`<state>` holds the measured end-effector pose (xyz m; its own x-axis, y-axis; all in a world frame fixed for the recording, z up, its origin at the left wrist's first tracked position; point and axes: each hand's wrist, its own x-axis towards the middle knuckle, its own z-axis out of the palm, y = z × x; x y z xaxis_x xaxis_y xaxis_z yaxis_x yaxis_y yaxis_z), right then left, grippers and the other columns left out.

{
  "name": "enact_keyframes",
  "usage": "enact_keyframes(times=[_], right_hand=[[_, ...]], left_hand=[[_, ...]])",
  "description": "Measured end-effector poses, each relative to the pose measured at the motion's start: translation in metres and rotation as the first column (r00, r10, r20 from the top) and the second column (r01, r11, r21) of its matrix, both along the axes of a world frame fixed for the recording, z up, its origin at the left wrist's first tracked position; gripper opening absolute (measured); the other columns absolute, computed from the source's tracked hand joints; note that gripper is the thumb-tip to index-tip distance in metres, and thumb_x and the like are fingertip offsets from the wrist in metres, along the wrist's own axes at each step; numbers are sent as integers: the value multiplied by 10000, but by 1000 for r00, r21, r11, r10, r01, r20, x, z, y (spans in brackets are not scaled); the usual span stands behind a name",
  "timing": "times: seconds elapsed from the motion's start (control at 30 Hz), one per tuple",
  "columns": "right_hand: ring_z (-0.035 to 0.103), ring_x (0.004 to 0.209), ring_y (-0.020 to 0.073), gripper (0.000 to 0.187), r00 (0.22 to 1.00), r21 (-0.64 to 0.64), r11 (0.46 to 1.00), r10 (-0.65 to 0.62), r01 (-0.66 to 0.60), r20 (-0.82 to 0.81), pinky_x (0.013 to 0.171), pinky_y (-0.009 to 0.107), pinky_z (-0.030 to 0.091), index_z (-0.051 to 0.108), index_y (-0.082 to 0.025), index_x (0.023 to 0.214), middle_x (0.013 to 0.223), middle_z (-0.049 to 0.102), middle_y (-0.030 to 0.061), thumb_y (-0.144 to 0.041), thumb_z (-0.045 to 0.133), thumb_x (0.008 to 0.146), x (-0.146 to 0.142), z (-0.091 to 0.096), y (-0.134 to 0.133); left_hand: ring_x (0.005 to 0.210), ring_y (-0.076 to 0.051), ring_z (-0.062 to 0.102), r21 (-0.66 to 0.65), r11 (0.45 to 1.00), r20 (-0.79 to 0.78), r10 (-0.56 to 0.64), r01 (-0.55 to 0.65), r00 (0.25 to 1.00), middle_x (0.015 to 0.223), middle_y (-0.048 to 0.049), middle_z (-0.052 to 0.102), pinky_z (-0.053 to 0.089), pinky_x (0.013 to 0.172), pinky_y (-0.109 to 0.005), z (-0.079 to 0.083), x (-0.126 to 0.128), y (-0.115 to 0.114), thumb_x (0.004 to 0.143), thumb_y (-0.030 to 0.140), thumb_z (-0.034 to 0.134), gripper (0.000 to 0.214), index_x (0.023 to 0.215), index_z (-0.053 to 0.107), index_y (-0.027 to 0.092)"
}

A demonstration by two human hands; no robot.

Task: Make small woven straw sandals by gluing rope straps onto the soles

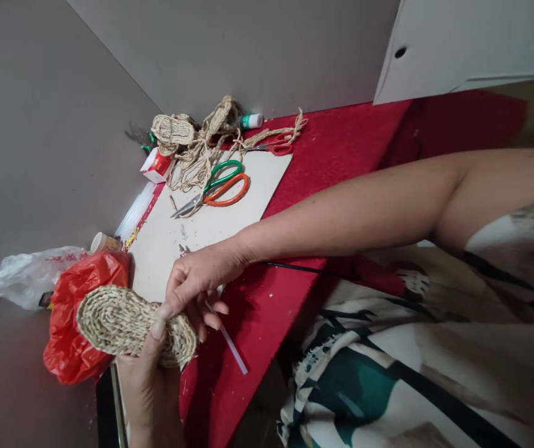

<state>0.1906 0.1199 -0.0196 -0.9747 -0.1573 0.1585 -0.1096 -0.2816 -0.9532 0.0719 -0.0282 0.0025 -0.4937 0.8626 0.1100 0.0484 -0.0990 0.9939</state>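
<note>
Right arm (341,211) is extended, right hand (201,280) curled beside left hand (140,376)

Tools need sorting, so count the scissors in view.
2: the green-and-orange pair on the board, and the red-handled pair by the cords. A green-handled tool near the box is too unclear to count; others may be hidden.

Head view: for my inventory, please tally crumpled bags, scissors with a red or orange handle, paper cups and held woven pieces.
Crumpled bags: 2 (red bag, clear bag)
Scissors: 2 (green-and-orange pair, red-handled pair)
Paper cup: 1
Held woven piece: 1
Total: 6
</note>
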Motion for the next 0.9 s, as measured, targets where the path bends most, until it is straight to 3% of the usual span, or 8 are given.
enact_keyframes(times=[0.13,0.23,0.37,0.53,0.63,0.73,0.9], right_hand=[[628,493,130,573,999,24,1000,1,-2,50,380,184,449,608,-86,759,644,691,66,-602,770,569,-2,-3,4],[602,458,112,560,993,35,994,-108,106,44,375,178,441,606,-95,731,610,672,46,-620,747,596,1,2,8],[533,396,71,524,972,-53,973,-228,226,-56,350,155,399,587,-110,727,550,622,-5,-614,714,659,4,6,10],[544,408,70,502,988,-51,994,-105,100,-113,342,144,390,556,-128,764,571,627,-23,-593,720,669,-1,-1,10],[551,421,64,467,992,-64,996,-64,57,-105,341,135,388,546,-135,768,588,635,-31,-564,716,696,-5,-6,11],[545,415,61,468,995,-49,998,-52,47,-89,344,138,401,527,-136,739,576,629,-36,-556,727,685,-5,-7,12],[511,377,56,520,996,-3,997,-76,76,-52,317,131,369,501,-142,707,518,590,-50,-604,728,637,-3,-7,8]], left_hand=[[707,-129,617,-18,999,32,-29,30,999,826,-19,664,535,686,-254,-2,-3,0,702,203,746,307,1001,681,214],[727,-142,623,-15,1000,27,1,0,1000,864,-33,669,543,666,-260,-1,-5,-1,674,240,769,374,1036,678,212],[777,-162,640,-25,994,84,107,-105,991,928,-40,675,557,682,-268,-1,-5,-1,630,322,797,483,1083,671,216],[812,-185,659,-61,988,136,152,-145,979,997,-60,681,563,689,-278,-2,-3,1,653,360,777,521,1136,652,210],[815,-188,670,-50,994,126,108,-102,986,1018,-61,684,561,710,-288,-2,-2,2,712,340,740,489,1174,632,221],[814,-189,680,-50,998,107,42,-37,993,1020,-53,690,560,721,-298,-4,0,2,762,308,707,435,1184,623,243],[788,-127,669,-40,997,77,74,-71,994,972,-26,705,533,716,-215,-7,4,0,777,268,711,374,1145,642,250]])
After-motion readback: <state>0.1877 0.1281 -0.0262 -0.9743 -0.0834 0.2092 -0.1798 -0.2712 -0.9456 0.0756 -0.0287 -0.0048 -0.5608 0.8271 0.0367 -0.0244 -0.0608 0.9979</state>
